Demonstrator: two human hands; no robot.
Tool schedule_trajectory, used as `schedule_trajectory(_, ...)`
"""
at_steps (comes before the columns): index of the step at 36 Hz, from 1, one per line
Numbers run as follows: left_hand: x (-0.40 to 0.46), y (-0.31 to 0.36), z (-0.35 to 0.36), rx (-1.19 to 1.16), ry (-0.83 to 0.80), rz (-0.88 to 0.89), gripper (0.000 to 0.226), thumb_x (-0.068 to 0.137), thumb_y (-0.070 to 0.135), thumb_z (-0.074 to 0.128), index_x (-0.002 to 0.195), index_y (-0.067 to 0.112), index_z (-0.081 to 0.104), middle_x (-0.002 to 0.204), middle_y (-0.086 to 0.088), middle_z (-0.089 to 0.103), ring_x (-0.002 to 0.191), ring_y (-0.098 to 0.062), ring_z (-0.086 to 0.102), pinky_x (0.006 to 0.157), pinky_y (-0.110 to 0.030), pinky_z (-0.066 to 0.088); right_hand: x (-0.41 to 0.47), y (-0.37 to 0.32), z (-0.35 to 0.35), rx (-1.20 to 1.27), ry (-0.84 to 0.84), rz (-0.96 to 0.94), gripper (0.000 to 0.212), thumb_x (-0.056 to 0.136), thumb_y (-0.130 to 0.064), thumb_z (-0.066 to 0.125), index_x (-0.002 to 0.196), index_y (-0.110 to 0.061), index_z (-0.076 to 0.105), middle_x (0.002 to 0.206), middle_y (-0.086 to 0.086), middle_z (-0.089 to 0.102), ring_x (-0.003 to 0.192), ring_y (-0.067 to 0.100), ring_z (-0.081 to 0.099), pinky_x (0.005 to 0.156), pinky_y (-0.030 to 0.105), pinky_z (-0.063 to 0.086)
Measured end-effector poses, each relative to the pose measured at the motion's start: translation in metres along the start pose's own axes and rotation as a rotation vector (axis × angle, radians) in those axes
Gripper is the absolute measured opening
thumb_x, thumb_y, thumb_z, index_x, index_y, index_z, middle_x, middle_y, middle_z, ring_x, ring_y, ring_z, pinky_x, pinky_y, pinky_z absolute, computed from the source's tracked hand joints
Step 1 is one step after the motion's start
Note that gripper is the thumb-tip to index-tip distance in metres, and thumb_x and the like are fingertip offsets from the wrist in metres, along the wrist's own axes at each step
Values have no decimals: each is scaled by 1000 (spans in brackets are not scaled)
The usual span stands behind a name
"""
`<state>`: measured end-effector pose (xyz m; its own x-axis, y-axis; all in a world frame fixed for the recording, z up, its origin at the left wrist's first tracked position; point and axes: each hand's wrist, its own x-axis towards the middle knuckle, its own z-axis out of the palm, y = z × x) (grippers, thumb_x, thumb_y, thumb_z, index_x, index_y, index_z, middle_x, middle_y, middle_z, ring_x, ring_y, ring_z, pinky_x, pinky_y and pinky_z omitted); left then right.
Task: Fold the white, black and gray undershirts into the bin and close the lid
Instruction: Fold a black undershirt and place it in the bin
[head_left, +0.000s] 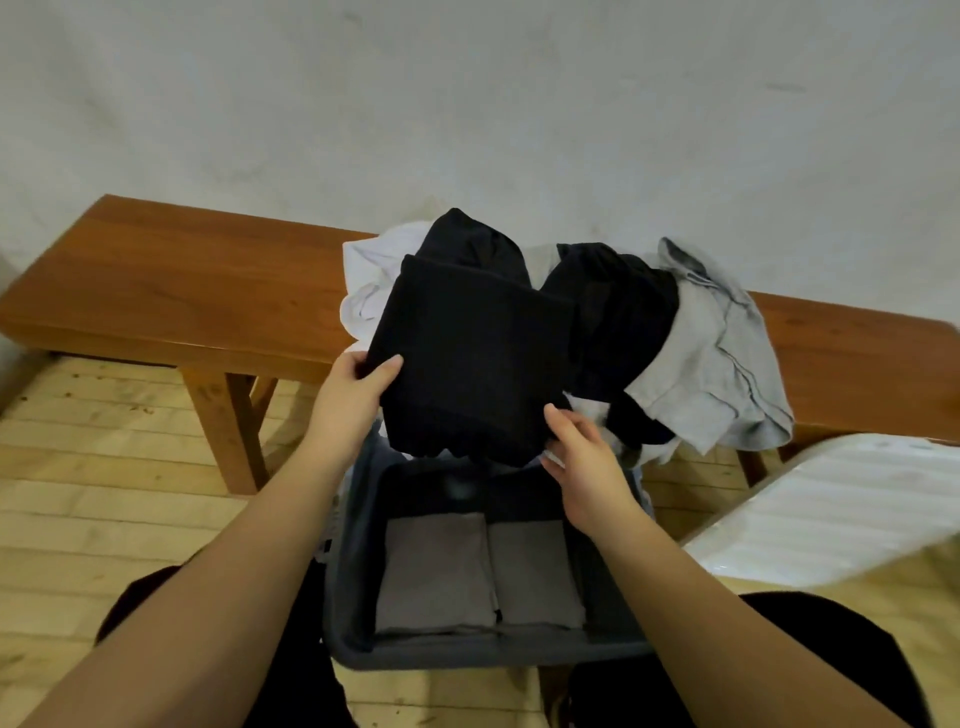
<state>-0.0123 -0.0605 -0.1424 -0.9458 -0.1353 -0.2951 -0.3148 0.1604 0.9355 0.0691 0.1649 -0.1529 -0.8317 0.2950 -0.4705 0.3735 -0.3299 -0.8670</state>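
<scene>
Now | folded black undershirt (467, 364) pinched between left hand (353, 400), right hand (587, 467)

The folded black undershirt (467, 358) blocks the far end of the bin (358, 571), so whatever's packed back there can't be seen. It also covers the fingers of the left hand (349, 395) apart from the thumb. The white lid (841, 509) runs off the right edge. The worktop (171, 280) is cut off on the right too, and the clothes pile hides its middle.
</scene>
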Motion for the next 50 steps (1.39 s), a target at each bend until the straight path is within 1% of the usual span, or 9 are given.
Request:
schedule_trajectory(4,4,-5,-1,-58,-11,8,26,91,32,68,112,18,60,107,4,69,101,-14,65,89,-36,54,2,-5,4,-22,-4,19,12,94,-25,65,101,-15,66,99,1,76,86,13,72,60,21,52)
schedule_trajectory(9,4,1,-5,-31,39,63,29,90,30,68,101,4,59,97,-11,68,87,-20,65,74,-32,50,3,-7,5,-90,-13,12,8,95,-21,64,92,-14,65,84,-5,76,71,5,71,50,15,48)
schedule_trajectory(16,-16,11,-16,32,56,148,35,86,38,65,93,5,55,92,-17,64,87,-33,62,84,-53,51,6,-6,-2,-201,60,-99,8,94,-19,63,86,-18,62,87,0,69,88,15,65,71,24,47)
schedule_trajectory(23,-42,41,-11,-478,-146,-106,10,96,15,60,104,8,60,105,-6,72,101,-22,70,68,-31,59,5,-6,-7,106,-19,144,7,97,-17,61,103,-15,60,114,5,68,103,22,66,79,30,52)
schedule_trajectory(31,-76,87,1,-574,-262,-129,16,98,11,57,112,4,59,101,-8,75,89,-20,74,66,-31,59,1,-1,-3,294,-143,418,59,91,-48,61,139,-14,52,118,8,63,115,22,58,94,34,44)
schedule_trajectory(37,-101,121,5,-542,-273,-99,13,98,9,55,107,1,59,82,-6,73,74,-17,74,61,-26,58,-17,9,2,423,-279,461,68,85,-72,49,87,-9,73,129,11,64,122,24,56,111,38,33)
schedule_trajectory(40,-112,134,8,-523,-292,-94,10,98,8,54,95,3,62,71,-4,73,72,-18,74,61,-26,59,-23,12,3,499,-345,432,67,85,-75,45,96,-14,70,130,8,65,126,22,56,110,37,32)
schedule_trajectory(45,-132,148,12,-474,-317,-89,11,99,9,52,97,3,62,80,-7,71,74,-18,73,62,-24,58,-33,13,-1,661,-418,417,70,84,-72,53,130,-20,62,119,3,70,106,22,68,94,38,46)
schedule_trajectory(50,-146,151,12,-397,-301,-75,16,99,10,53,109,1,61,96,-10,70,87,-20,73,66,-24,58,-45,7,-23,659,-492,478,35,90,-47,61,99,-14,68,81,4,69,70,20,64,79,37,49)
